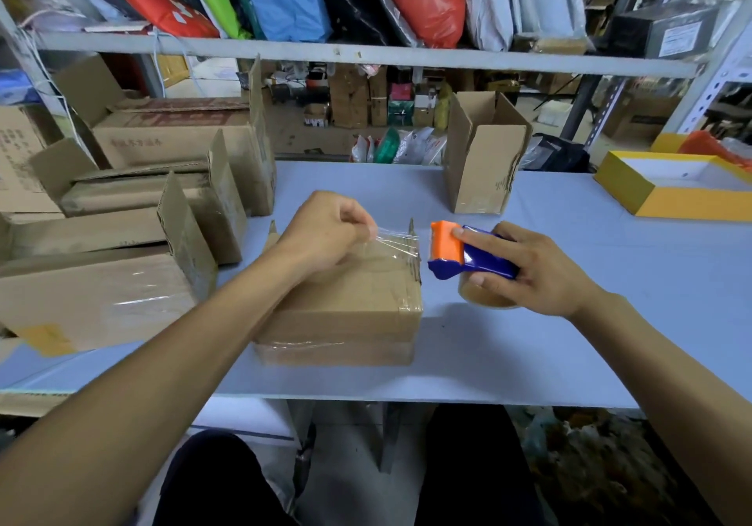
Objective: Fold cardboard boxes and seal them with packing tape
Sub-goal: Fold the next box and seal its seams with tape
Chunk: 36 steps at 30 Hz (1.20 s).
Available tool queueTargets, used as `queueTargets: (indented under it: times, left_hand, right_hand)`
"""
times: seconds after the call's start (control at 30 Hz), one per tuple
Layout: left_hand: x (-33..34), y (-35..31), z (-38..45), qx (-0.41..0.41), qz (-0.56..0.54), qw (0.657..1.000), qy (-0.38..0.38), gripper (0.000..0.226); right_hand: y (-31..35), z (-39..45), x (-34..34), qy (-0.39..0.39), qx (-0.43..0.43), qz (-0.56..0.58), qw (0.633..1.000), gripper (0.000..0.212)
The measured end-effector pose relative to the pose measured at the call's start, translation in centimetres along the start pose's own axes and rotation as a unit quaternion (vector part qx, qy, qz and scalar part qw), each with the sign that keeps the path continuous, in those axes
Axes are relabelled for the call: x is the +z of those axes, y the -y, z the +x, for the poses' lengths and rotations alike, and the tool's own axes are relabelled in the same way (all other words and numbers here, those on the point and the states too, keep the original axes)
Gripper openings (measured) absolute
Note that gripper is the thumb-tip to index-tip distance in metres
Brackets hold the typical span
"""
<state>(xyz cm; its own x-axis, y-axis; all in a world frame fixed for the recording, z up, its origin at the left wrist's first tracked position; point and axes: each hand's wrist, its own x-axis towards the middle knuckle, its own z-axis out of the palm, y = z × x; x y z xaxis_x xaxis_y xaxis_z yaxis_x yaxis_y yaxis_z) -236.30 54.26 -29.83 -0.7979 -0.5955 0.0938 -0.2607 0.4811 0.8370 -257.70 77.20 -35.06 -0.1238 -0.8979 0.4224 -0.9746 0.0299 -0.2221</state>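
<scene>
A closed cardboard box (350, 314) lies on the pale table (569, 322) in front of me, with clear tape across its top and front. My left hand (325, 228) hovers over the box's far edge and pinches a wrinkled strip of clear tape (396, 242). To the right, my right hand (533, 269) grips a blue and orange tape dispenser (464, 257) with its roll of tape underneath, just off the box's right edge. The strip stretches from my left fingers toward the dispenser.
Several taped cardboard boxes (122, 240) are stacked at the left. An open upright box (484, 155) stands at the back centre, and a yellow tray-like box (671, 187) sits far right. A shelf (366, 57) with coloured bags hangs above.
</scene>
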Motion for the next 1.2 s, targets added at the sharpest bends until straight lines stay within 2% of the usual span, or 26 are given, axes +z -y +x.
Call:
queueTargets:
  times: [0.07, 0.23, 0.57, 0.73, 0.83, 0.9, 1.03, 1.2]
  left_hand:
    - [0.2, 0.4, -0.1, -0.004, -0.001, 1.0, -0.003, 0.009]
    - [-0.2, 1.3, 0.4, 0.022, 0.035, 0.999, -0.002, 0.023]
    - [1.1, 2.2, -0.3, 0.042, 0.141, 0.989, -0.018, 0.023]
    - [1.3, 2.9, 0.1, 0.041, 0.147, 0.988, -0.027, 0.013]
    - [1.0, 3.1, 0.4, 0.053, 0.206, 0.977, -0.023, 0.007]
    - [0.6, 3.1, 0.8, 0.06, 0.227, 0.972, 0.013, 0.009]
    - [0.3, 2.3, 2.1, 0.072, 0.244, 0.957, 0.139, 0.02]
    - [0.4, 2.8, 1.8, 0.077, 0.166, 0.974, 0.137, 0.019]
  right_hand:
    - [0.1, 0.3, 0.4, 0.001, 0.026, 0.039, 0.999, 0.054]
    - [0.1, 1.6, -0.7, 0.025, 0.054, 0.1, 0.993, 0.051]
    - [-0.6, 1.4, 1.6, -0.012, 0.047, 0.086, 0.995, 0.049]
    - [-0.8, 1.4, 2.1, -0.007, 0.047, 0.08, 0.996, 0.054]
    - [-0.8, 1.3, 2.2, -0.005, 0.048, 0.077, 0.996, 0.056]
    - [-0.8, 1.2, 2.4, -0.006, 0.047, 0.079, 0.996, 0.056]
    - [-0.7, 1.0, 2.5, -0.01, 0.049, 0.08, 0.996, 0.055]
    - [-0.5, 1.0, 2.7, -0.013, 0.053, 0.081, 0.995, 0.055]
